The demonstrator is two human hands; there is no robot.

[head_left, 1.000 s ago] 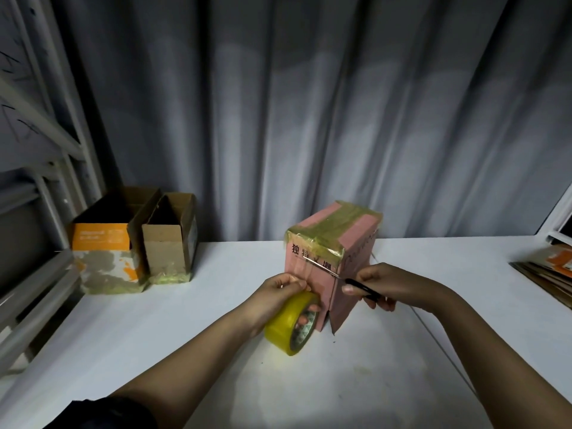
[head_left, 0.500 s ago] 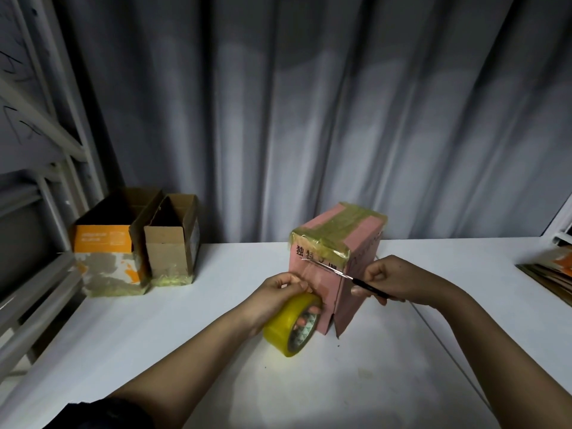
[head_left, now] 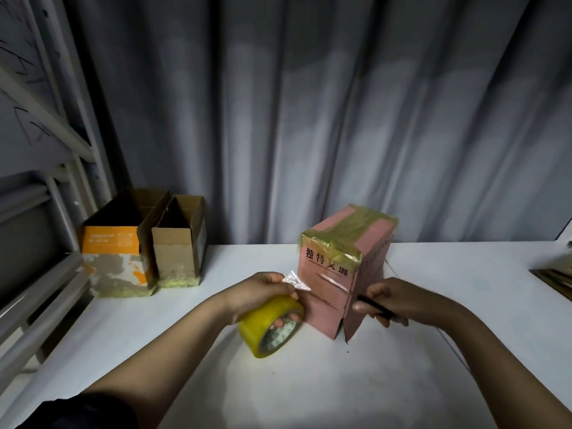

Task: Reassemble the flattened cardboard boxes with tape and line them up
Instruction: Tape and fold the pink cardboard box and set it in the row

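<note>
Standing on the white table just past centre, the pink box rests on its open end with its taped face up, yellow tape crossing the top and lapping down the near face. A vertical seam on its near corner gapes at the bottom, with a loose flap edge touching the table, so this joint appears unsecured; pressure on that corner may collapse the wall or tip the box toward 6 o'clock. At 10 o'clock from the pink box, two finished boxes form the line: the orange-and-white box and the plain brown box, touching side by side, both open at the top. The pink box is well apart from them and is not yet lined up. The left hand grips the yellow tape roll, fingers curled through its core, and pinches a free tape tail at the box's 9 o'clock side. The tail looks cut free and crinkled; it may fold onto itself or stick to the fingers, costing a clean start for the next strip. The right hand is closed around a thin dark tool, apparently a blade or scissors, just beside the box's 3 o'clock face. Its tip is hidden; held this near, it may score the cardboard or nick the other hand if both move together. Flattened cardboard lies at the table's 3 o'clock edge.
</note>
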